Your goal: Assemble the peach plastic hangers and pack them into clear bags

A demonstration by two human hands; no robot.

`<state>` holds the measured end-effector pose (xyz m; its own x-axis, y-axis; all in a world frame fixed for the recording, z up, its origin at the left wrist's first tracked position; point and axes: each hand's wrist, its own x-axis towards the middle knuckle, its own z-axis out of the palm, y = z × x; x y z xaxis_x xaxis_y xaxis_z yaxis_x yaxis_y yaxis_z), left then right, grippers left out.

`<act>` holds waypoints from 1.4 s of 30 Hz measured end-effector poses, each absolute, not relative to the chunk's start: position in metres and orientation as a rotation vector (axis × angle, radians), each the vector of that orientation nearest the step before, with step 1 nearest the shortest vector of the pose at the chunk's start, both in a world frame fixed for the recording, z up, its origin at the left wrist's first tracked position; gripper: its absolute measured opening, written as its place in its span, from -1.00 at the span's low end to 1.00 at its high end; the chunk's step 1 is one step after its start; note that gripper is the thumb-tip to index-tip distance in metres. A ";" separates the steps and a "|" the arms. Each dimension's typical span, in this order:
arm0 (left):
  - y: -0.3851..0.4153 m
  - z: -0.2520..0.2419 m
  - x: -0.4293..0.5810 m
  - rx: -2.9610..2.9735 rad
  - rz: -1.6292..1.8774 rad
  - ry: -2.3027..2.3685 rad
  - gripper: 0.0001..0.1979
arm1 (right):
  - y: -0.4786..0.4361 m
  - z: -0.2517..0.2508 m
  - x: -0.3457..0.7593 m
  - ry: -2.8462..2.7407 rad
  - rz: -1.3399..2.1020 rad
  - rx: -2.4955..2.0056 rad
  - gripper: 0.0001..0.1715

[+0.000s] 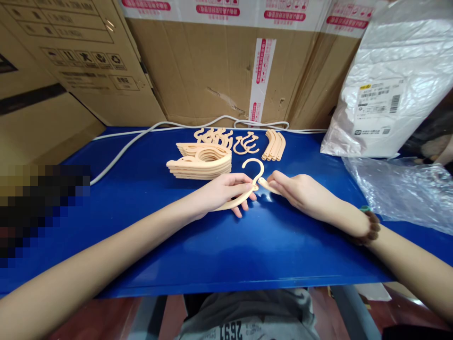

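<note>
My left hand [226,191] is closed round a peach plastic hanger arm with a hook [253,168] standing up from its end. My right hand [300,191] pinches a second peach arm piece [266,185] and holds it against the hook's base. Both hands rest over the blue table [212,245]. Just behind them lies a stack of peach hanger parts [201,162]. Loose hooks [244,141] and a small bundle of curved arm pieces [273,144] lie farther back.
Large cardboard boxes [219,66] wall off the table's far edge and left side. A white cable [141,134] runs along the back. A white plastic bag with a label [385,85] and a clear plastic sheet [399,189] sit at the right.
</note>
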<state>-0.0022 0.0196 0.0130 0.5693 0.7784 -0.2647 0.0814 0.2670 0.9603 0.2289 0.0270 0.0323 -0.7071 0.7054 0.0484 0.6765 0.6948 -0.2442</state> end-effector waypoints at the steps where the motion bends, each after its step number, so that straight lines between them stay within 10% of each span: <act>1: 0.020 0.012 -0.002 1.227 0.560 0.870 -0.82 | 0.026 0.033 0.228 -2.757 0.310 -1.143 -0.61; 42: 0.021 0.012 -0.006 1.237 0.557 0.931 -0.63 | 0.022 0.034 0.226 -2.854 0.126 -1.054 -0.61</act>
